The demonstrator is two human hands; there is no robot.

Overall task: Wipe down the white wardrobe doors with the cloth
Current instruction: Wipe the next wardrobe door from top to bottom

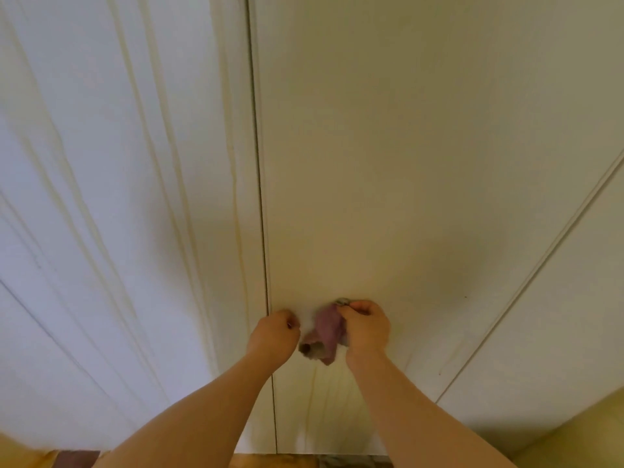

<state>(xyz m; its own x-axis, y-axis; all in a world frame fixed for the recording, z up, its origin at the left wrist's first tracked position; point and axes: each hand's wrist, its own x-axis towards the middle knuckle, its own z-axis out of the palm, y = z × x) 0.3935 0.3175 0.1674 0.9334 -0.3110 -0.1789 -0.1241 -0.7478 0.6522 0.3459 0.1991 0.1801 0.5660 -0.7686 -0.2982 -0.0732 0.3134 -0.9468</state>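
White wardrobe doors (405, 163) fill view. Right hand (366, 327) grips bunched purple cloth (327, 332) low on doors, cloth running 12-to-6. Left hand (274, 336) at cloth's 9 o'clock, fingers curled, hold unclear.

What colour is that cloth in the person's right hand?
The cloth is a dusty purple, bunched in the right hand; the head view shows it.

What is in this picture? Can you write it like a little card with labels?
place: white wardrobe doors, seen close up
seam: dark line between two doors
right hand: grips the cloth at the door
cloth: purple, bunched up
left hand: fingers curled beside the seam; unclear if it holds anything
floor: a brown strip at the bottom
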